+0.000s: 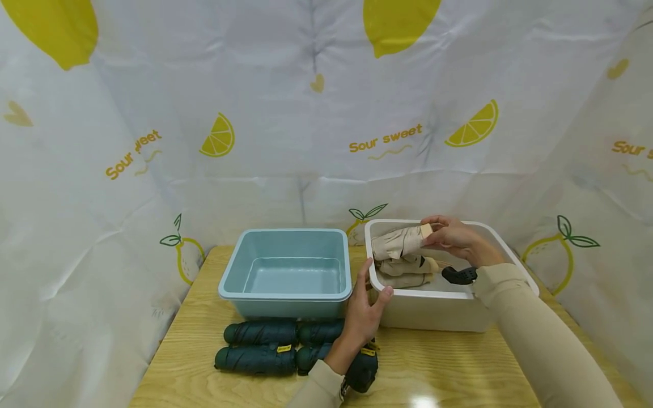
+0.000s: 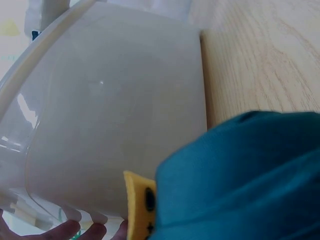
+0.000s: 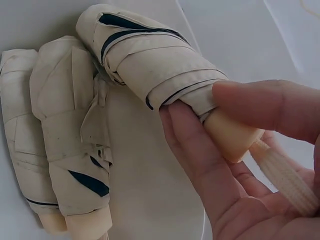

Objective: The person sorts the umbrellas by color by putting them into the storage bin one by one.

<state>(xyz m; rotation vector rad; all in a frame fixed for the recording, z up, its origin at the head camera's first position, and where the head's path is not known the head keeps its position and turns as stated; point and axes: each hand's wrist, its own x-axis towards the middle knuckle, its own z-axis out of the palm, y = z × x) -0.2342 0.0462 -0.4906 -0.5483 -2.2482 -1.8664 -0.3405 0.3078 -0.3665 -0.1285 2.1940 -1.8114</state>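
Observation:
In the right wrist view my right hand (image 3: 250,185) holds a beige folded umbrella (image 3: 155,65) by its cream handle end, thumb on one side and fingers on the other. A cord loop hangs from that handle. This umbrella is tilted above two more beige folded umbrellas (image 3: 70,130), which lie side by side at the left end of the white bin (image 1: 433,311). My left hand (image 1: 364,311) grips the bin's front left corner, thumb at the front rim and fingers along the left side.
A light blue bin (image 1: 285,309) stands left of the white one. Several dark green folded umbrellas (image 1: 260,360) with yellow tags lie in front of it on the wooden table (image 1: 433,368). A lemon-print sheet (image 1: 285,192) hangs behind and at both sides.

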